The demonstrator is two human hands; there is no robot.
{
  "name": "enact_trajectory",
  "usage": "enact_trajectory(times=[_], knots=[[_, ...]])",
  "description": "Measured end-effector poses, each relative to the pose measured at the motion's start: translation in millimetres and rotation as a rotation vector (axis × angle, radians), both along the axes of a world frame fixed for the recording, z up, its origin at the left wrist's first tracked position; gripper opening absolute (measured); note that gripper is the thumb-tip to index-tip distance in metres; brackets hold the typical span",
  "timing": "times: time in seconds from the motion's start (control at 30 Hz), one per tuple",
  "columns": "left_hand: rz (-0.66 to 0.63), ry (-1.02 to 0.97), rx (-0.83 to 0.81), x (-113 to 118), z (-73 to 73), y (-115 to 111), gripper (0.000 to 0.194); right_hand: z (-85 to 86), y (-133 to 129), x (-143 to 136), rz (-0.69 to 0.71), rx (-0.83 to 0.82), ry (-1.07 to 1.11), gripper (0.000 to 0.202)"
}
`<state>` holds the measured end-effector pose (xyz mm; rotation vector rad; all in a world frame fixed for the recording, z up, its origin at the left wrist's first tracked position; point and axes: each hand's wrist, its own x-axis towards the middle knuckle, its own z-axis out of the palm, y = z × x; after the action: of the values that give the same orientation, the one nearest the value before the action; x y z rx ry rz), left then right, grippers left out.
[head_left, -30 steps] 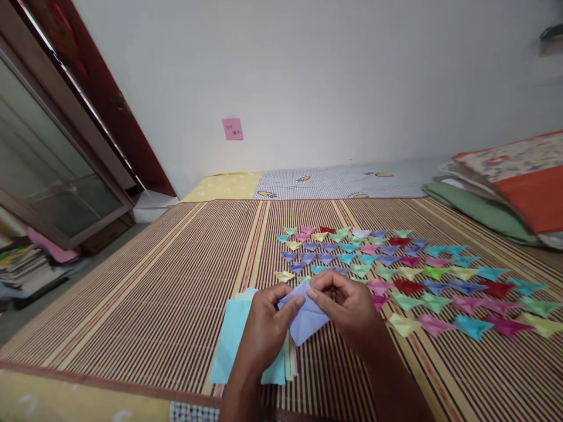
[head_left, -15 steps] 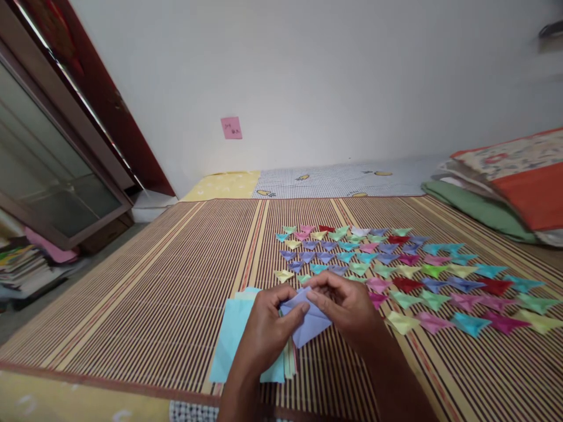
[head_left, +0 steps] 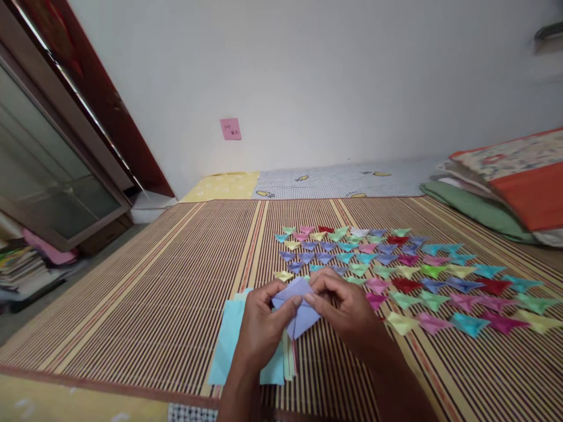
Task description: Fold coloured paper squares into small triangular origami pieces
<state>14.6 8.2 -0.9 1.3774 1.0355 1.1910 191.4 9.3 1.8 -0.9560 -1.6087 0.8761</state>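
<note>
A folded sheet of lavender paper [head_left: 304,319] is held up between both hands, creases showing across its face. My left hand [head_left: 267,319] pinches its left side, thumb on the front and fingers behind. At its right side, my right hand [head_left: 341,302] grips the paper between thumb and curled fingers. The two thumb tips nearly meet at the middle. Under my left forearm lies a stack of coloured paper [head_left: 225,346], light blue on top. Beyond and to the right, many small folded paper shapes [head_left: 406,285] in several colours sit in rows.
A striped bamboo mat [head_left: 153,293] covers the bed. Folded bedding [head_left: 528,187] is piled at the far right against the white wall. A pink note [head_left: 231,129] sticks to the wall. Books [head_left: 21,272] are stacked at the left beside a glass-panelled cabinet door [head_left: 57,146].
The lavender paper has shifted slightly left and up with both hands, and has turned a little. The thumbs have come closer together on its front.
</note>
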Motion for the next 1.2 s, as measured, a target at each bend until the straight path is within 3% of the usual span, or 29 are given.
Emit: enact_trajectory(times=[0.17,0.4,0.67,1.2], knots=[[0.099,0.036,0.050,2.9,-0.9,-1.4,0.028,-2.3,-0.6,-4.6,-0.016,-0.051,0.097,0.023],[0.107,0.021,-0.004,8.8,5.9,-5.4,0.032,-0.7,-4.8,-8.8,-0.091,-0.047,0.058,0.027],[0.135,-0.037,-0.022,11.8,2.2,-1.8,0.031,0.0,-4.0,-13.7,-0.167,0.018,0.006,0.028],[0.238,-0.153,-0.092,16.5,-0.6,-0.6,0.035,-2.7,-2.7,-13.9,-0.171,0.017,0.054,0.025]])
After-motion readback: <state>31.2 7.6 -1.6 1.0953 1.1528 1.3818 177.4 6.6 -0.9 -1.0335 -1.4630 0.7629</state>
